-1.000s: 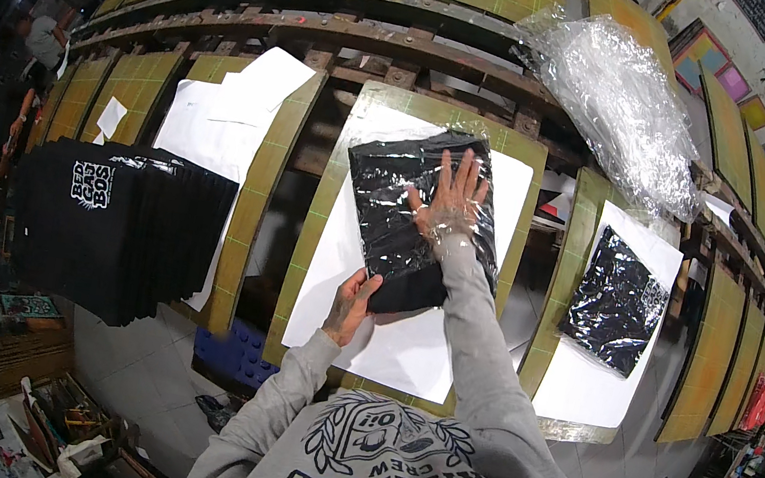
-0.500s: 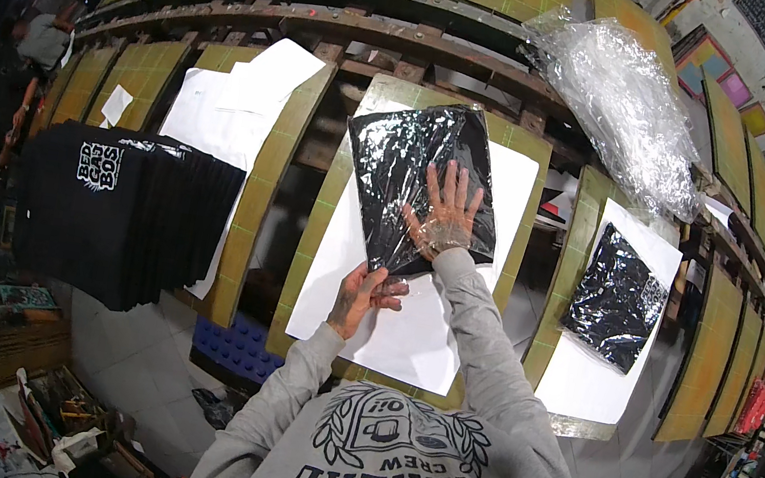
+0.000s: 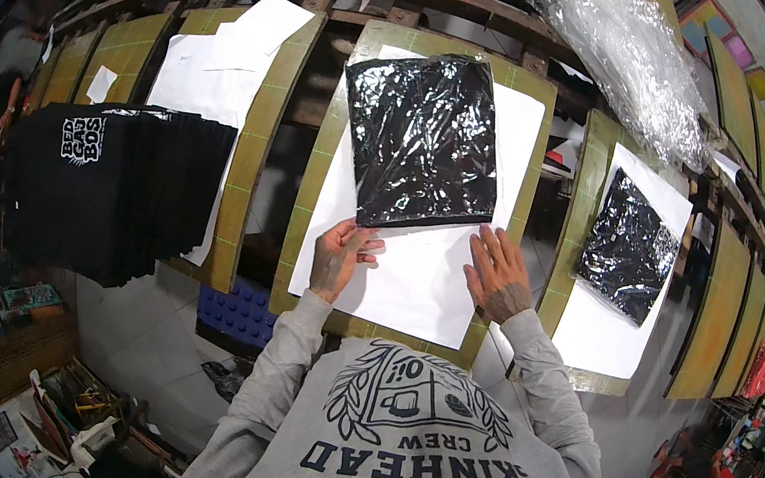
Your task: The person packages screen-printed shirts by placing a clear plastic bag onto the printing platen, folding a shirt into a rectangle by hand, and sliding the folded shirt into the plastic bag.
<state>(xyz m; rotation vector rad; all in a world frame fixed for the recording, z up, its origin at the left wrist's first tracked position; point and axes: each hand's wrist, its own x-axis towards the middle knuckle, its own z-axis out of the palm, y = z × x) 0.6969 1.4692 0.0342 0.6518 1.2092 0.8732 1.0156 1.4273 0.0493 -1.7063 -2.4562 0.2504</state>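
Note:
A folded black garment in a clear plastic bag lies on white paper over the middle board. Glossy creases run across the plastic. By its lower left corner is my left hand, fingers loosely curled and apart, with nothing visible in them; whether the fingertips touch the plastic I cannot make out. My right hand is open, fingers stretched over the paper just below the lower right corner of the bag.
A tall stack of folded black shirts stands on the left board. On the right board, another bagged black garment rests on white paper. A heap of clear plastic bags lies beyond it. A blue studded mat sits below left.
My right hand has come off the top of the bag and moved down to its lower right corner. The bagged garment now lies straighter and flatter. My left hand stays by the lower left corner.

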